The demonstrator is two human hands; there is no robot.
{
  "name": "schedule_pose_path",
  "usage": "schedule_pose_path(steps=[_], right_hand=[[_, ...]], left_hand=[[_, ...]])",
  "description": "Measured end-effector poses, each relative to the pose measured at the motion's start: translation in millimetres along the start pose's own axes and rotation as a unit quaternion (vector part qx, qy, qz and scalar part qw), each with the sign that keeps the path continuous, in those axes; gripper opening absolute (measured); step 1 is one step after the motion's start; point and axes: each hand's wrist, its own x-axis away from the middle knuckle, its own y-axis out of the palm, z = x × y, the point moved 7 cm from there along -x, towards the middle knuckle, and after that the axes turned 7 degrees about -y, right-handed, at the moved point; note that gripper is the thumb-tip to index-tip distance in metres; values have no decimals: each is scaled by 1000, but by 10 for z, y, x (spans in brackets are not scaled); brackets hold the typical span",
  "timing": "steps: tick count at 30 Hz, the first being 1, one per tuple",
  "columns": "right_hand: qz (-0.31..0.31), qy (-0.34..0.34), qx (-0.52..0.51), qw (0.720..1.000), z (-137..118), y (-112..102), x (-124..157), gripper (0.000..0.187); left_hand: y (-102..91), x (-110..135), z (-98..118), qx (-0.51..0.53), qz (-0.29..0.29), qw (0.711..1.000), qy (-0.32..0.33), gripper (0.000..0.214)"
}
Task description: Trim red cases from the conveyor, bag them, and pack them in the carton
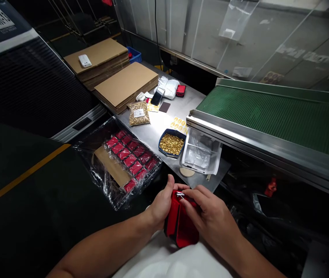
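Close to my body is a red case [184, 229] with black edges, its inside partly showing. My left hand [162, 206] wraps round its left side, thumb raised along the edge. My right hand [210, 210] is closed on the upper right part of the case, thumb and fingers bent together. By those right fingertips, at the top of the case, lie small thin silvery-white pieces [179, 194]. Whether the fingers pinch these pieces too, I cannot tell.
Ahead, a metal table [155, 133] bears a blue tray of gold pieces [171, 144], a white divided bin [205, 164], a bag of gold pieces [139, 116] and cardboard stacks [129, 83]. A plastic-lined box of red cases [118, 170] stands left. A green conveyor [268, 116] runs right.
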Motion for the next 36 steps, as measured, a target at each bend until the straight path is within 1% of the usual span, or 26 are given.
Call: schedule_pose_path(steps=[4,11,14,19,22,25,27,32,36], right_hand=[[-5,-24,34,999,-46,-12,10,19],[-5,-38,3,999,-64,7,14,16],[16,-39,-17,999,-47,-7,37,15],[90,8,-29,995,30,-123,116,12],[104,32,-42,993,16,-129,129,11],[97,55,-69,991,-17,-74,96,11],[93,70,-81,990,-30,-37,63,13],[64,101,-125,985,-36,50,-11,13],[42,122,-152,980,-34,96,-34,14]], left_hand=[[-15,10,0,-36,8,999,18,68],[-41,8,-19,-41,12,999,22,70],[-51,-21,-28,-24,11,999,25,68],[-40,-17,-34,54,3,998,25,68],[-17,19,14,96,-1,994,57,67],[14,49,91,116,-14,987,106,68],[39,62,129,120,-25,984,128,67],[85,91,164,112,-41,981,150,66],[90,110,186,96,-36,980,168,65]])
